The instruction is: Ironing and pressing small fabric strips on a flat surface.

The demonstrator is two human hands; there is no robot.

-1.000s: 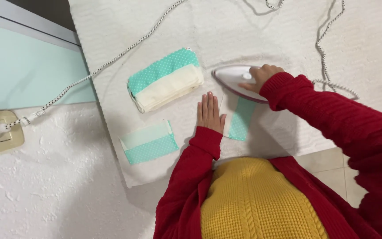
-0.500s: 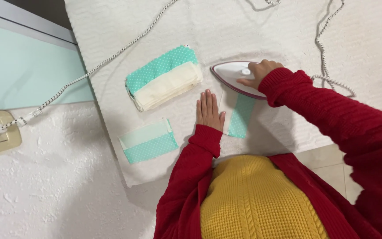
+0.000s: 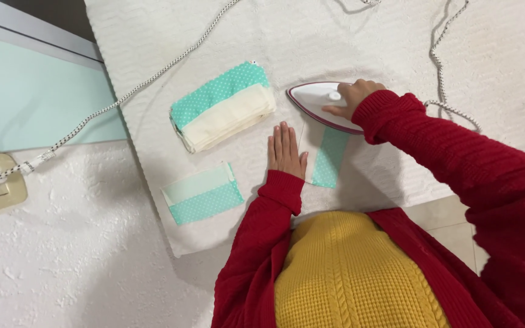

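Head view: right hand (image 3: 352,97) wrapped around the handle of the white iron (image 3: 320,103), which sits on the far end of the teal-and-cream fabric piece (image 3: 329,159); left hand (image 3: 285,150) flat, fingers together, touching the piece's left edge on the white towel (image 3: 335,36)

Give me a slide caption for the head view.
Right hand grips a white iron with maroon trim over a teal polka-dot fabric piece, left hand flat beside it.

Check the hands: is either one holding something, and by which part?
The right hand grips the white iron by its top handle. The left hand holds nothing; it lies flat on the teal fabric piece, pinning its edge.
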